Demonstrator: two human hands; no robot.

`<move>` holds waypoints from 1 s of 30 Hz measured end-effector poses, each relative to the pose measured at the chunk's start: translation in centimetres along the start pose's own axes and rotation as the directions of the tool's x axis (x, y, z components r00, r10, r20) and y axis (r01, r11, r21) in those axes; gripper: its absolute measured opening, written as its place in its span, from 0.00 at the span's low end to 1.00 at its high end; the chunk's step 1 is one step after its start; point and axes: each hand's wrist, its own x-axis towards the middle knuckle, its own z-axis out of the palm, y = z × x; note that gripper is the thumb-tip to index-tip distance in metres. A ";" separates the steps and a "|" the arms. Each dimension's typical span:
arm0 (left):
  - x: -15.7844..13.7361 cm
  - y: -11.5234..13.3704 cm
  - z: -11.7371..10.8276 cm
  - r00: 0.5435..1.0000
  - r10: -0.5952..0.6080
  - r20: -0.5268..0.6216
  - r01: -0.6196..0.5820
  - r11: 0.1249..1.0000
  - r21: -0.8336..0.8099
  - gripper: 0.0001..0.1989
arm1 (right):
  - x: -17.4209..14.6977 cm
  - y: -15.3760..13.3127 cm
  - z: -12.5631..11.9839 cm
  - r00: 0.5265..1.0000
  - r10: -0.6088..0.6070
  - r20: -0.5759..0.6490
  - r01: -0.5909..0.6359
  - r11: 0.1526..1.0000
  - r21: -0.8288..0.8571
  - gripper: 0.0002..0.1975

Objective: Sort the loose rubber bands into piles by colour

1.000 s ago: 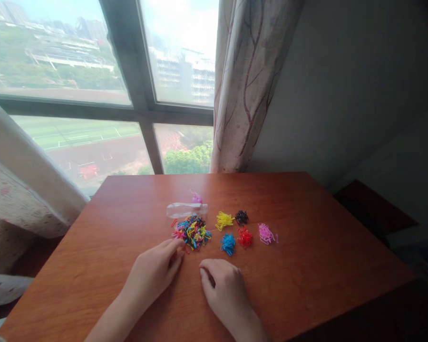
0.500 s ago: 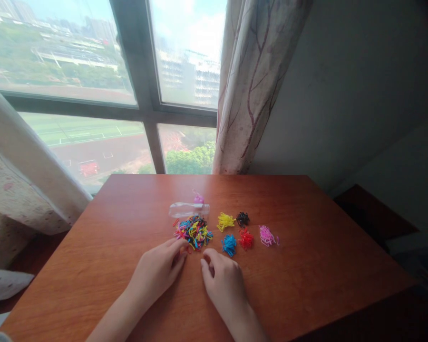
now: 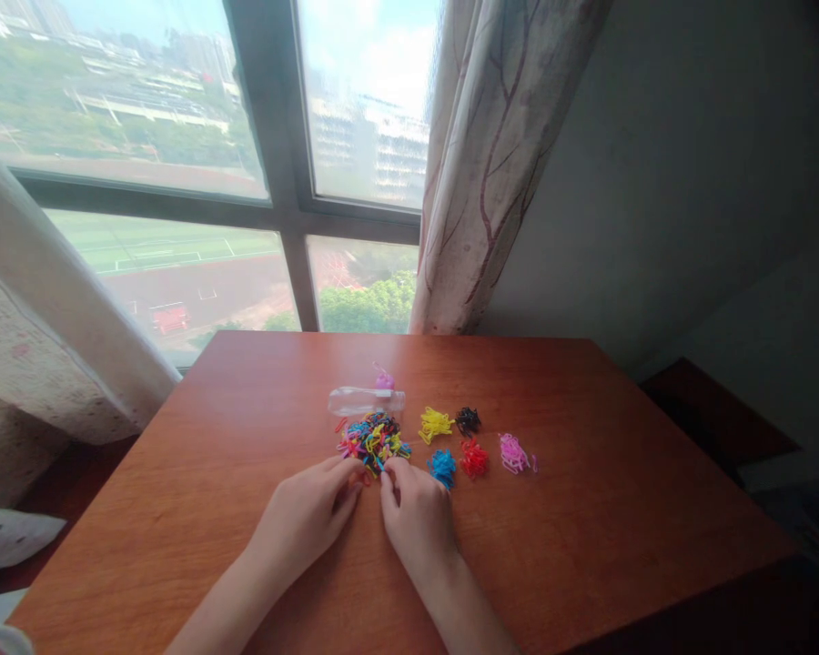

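Note:
A mixed heap of small colourful rubber bands [image 3: 375,437] lies on the wooden table. At its front left edge rests my left hand [image 3: 314,505], fingers curled and thumb near the index finger; what is between them, if anything, is hidden. My right hand [image 3: 419,509] reaches the heap's front right edge, thumb and index finger pinched at a blue rubber band [image 3: 382,467]. Sorted by colour to the right are a yellow pile [image 3: 436,425], a black pile [image 3: 468,420], a blue pile [image 3: 443,467], a red pile [image 3: 473,458] and a pink pile [image 3: 513,453].
Behind the heap a clear plastic bottle [image 3: 361,401] lies on its side, with a purple object [image 3: 384,379] just beyond it. The table [image 3: 587,509] ends at the window [image 3: 290,218] and curtain [image 3: 478,182]. Something white and rounded [image 3: 0,639] shows at the lower left corner.
My right hand has moved forward to the heap, and its thumb and index finger have closed at its edge. My left hand stays almost where it was. The view has shifted slightly.

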 end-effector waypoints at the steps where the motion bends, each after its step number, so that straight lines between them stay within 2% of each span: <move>1: 0.0 0.0 0.1 1.000 0.001 0.004 -0.001 1.000 0.003 0.12 | 0.0 0.0 0.0 1.000 0.001 -0.002 -0.001 1.000 0.004 0.07; 12: -0.1 0.3 -0.4 1.000 0.020 -0.011 -0.020 0.999 -0.025 0.11 | -0.3 0.2 -0.1 1.000 0.018 0.016 -0.019 0.999 0.048 0.07; 22: 0.0 0.8 -0.5 0.996 0.049 0.072 -0.049 0.999 0.008 0.12 | -0.7 0.2 -0.5 0.999 -0.018 0.035 0.013 0.992 0.123 0.07; 30: 0.0 1.4 -0.8 0.991 0.087 0.099 -0.080 0.994 -0.069 0.13 | -1.1 -0.1 -0.8 0.995 -0.058 0.084 0.055 0.998 0.034 0.05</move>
